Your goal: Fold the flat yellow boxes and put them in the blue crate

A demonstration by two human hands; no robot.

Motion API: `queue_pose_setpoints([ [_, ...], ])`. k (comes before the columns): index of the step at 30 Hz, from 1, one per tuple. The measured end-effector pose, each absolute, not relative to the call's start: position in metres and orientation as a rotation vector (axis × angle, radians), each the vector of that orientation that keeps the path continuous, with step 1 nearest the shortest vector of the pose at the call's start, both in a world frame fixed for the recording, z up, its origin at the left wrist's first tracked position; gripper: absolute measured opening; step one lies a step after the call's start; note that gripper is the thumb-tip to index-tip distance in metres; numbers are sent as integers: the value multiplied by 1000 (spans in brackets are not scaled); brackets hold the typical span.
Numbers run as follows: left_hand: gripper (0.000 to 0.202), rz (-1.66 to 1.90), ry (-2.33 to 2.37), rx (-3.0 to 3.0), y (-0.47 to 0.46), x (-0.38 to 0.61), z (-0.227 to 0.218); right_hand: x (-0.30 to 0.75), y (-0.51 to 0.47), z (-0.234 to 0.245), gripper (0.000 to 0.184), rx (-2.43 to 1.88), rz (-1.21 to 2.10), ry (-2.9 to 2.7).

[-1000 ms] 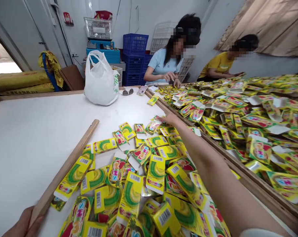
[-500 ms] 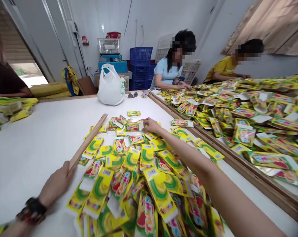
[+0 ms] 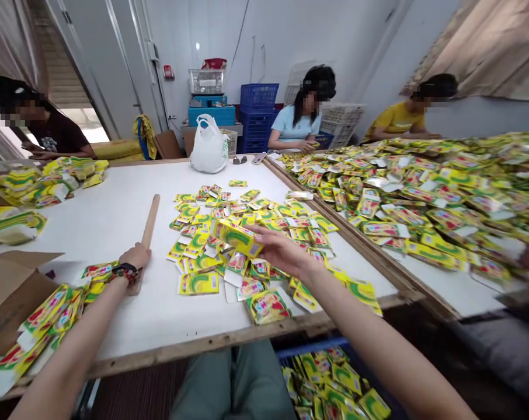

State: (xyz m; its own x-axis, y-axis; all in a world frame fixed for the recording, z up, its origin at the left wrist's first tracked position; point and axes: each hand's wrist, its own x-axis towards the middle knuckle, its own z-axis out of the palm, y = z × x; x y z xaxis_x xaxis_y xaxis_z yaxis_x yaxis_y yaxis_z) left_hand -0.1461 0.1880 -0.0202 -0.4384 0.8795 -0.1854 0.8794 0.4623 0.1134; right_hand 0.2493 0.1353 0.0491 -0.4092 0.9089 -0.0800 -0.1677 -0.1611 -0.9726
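My left hand is closed around the lower part of a flat wooden stick, which lies on the white tabletop pointing away from me. My right hand grips one end of a yellow-and-green small carton between thumb and fingers, tilted above the loose pile. Beneath and around it spread many similar cartons, some showing a fruit print and some with white flaps standing out. More cartons lie by my left forearm, in front of a brown cardboard box.
A wooden rail divides this table from a large heap of cartons at right. A white plastic bag stands at the far edge. Below the table is a blue crate holding cartons. Several people sit around the tables.
The view has shifted to take in the table's near edge. My left hand and the stick now sit left of the pile. My right hand has come nearer with a carton.
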Motion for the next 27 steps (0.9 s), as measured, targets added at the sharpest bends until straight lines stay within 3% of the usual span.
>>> queue_pose_setpoints([
  [5,58,340,2222,1813,132,-92,0,222,54,34,45,-745,1728,-999],
  [8,74,1034,1143,1637,62,-20,-2,190,21,3,43,-794,1345,-1097],
  [10,83,1238,897,1308,21,31,-10,170,1,-20,45,-896,934,-1301],
  [12,62,1393,965,1012,-3,69,-20,160,-17,-38,49,-977,577,-1478],
  [14,45,1469,1061,874,-8,85,-29,161,-29,-46,49,-1031,451,-1583],
  [20,35,1019,918,1219,15,58,-50,196,-23,-37,35,-1225,706,-1472],
  [22,37,968,991,1336,14,55,-55,201,-15,-33,26,-1307,760,-1492],
  [27,77,1166,1415,1582,-4,73,-70,192,-10,-28,24,-1447,705,-1313],
])
